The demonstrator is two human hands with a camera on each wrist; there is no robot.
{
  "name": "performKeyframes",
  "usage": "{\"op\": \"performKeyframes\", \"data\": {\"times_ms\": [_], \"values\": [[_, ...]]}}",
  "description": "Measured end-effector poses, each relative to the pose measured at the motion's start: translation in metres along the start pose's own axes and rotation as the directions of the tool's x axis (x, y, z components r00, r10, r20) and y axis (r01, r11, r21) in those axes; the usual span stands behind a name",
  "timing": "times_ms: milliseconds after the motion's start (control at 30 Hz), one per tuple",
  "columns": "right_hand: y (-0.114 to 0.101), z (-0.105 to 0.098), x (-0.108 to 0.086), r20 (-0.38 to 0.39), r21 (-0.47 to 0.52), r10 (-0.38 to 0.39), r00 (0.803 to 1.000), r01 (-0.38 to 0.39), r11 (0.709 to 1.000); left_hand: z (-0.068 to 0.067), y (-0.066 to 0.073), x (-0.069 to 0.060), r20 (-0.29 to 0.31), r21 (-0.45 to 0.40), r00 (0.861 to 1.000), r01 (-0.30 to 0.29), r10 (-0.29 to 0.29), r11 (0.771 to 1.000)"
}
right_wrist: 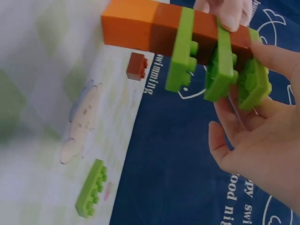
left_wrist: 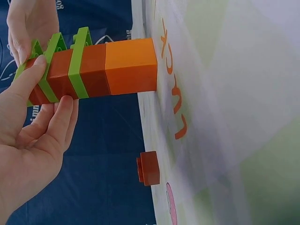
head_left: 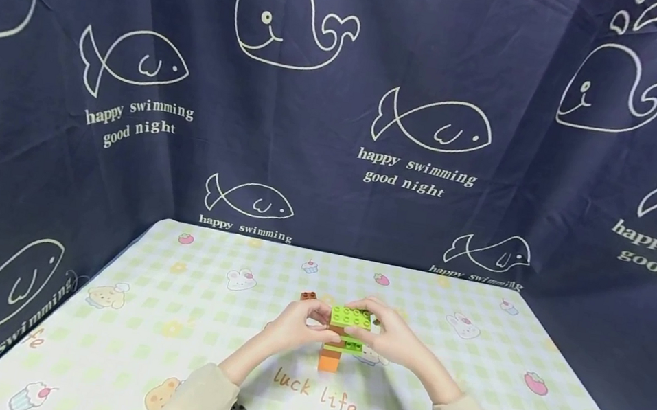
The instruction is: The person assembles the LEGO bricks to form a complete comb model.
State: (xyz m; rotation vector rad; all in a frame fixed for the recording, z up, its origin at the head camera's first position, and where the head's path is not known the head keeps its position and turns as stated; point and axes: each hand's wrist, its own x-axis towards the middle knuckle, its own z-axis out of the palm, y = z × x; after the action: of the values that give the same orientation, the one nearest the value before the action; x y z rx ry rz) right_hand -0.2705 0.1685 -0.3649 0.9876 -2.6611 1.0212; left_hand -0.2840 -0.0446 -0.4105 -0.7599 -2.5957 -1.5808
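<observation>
Gripping the tower (left_wrist: 93, 68) high up is the left hand (head_left: 289, 328), the right hand (head_left: 391, 336) pinching its top green brick (head_left: 351, 317); three green layers already alternate with brown above the orange block (head_left: 328, 361), standing on the table (head_left: 115, 357). Unattached: a brown block (head_left: 308, 296) beyond and, clear only in the right wrist view, a loose green brick (right_wrist: 92, 188).

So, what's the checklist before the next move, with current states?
1. Orange block standing on the table: ok.
2. Left hand gripping the stack: ok.
3. Right hand holding the top green brick: ok.
4. Top green brick fully seated: cannot tell, hands cover the joint.
5. Overhang balanced: not ok, the stacked green bricks all jut one way.
6. Loose brown block and loose green brick apart from the stack: ok.
</observation>
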Motion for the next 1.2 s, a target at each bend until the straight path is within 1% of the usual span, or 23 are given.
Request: {"op": "performKeyframes", "data": {"times_ms": [167, 300, 433, 667, 767, 900, 1000, 1100, 1167, 1200], "values": [[0.003, 0.006, -0.002, 0.000, 0.059, 0.077, 0.997, -0.077, 0.995, 0.001, 0.000, 0.001, 0.011, -0.007, 1.000, 0.007, -0.007, 1.000], [0.006, 0.009, -0.003, 0.004, 0.094, 0.105, 0.994, -0.105, 0.990, 0.000, 0.001, 0.001, 0.022, -0.010, 1.000, 0.002, -0.002, 1.000], [0.008, 0.010, -0.004, 0.008, 0.120, 0.106, 0.994, -0.107, 0.987, -0.001, 0.002, 0.002, 0.038, -0.003, 0.999, -0.019, 0.019, 1.000], [0.007, 0.011, -0.007, 0.015, 0.157, 0.116, 0.993, -0.117, 0.981, -0.004, 0.002, 0.002, 0.071, -0.051, 0.997, -0.024, 0.028, 0.998], [0.009, 0.013, -0.006, 0.009, 0.154, 0.110, 0.994, -0.110, 0.982, -0.007, 0.000, 0.003, 0.091, -0.034, 0.995, -0.034, 0.037, 0.999], [0.011, 0.015, -0.004, 0.006, 0.151, 0.088, 0.996, -0.088, 0.985, -0.016, -0.003, 0.003, 0.106, -0.022, 0.994, -0.038, 0.040, 0.999], [0.011, 0.015, -0.003, 0.004, 0.146, 0.085, 0.996, -0.085, 0.986, -0.023, -0.007, 0.003, 0.111, -0.021, 0.993, -0.046, 0.048, 0.999], [0.011, 0.014, -0.003, 0.003, 0.145, 0.095, 0.995, -0.095, 0.985, -0.026, -0.011, 0.003, 0.110, -0.011, 0.992, -0.062, 0.063, 0.998], [0.001, 0.011, -0.004, 0.006, 0.142, 0.109, 0.994, -0.108, 0.984, -0.027, -0.014, 0.004, 0.101, -0.006, 0.993, -0.060, 0.060, 0.998], [0.002, 0.010, -0.005, 0.009, 0.146, 0.109, 0.994, -0.109, 0.983, -0.027, -0.014, 0.005, 0.094, -0.004, 0.994, -0.060, 0.060, 0.998]]}}
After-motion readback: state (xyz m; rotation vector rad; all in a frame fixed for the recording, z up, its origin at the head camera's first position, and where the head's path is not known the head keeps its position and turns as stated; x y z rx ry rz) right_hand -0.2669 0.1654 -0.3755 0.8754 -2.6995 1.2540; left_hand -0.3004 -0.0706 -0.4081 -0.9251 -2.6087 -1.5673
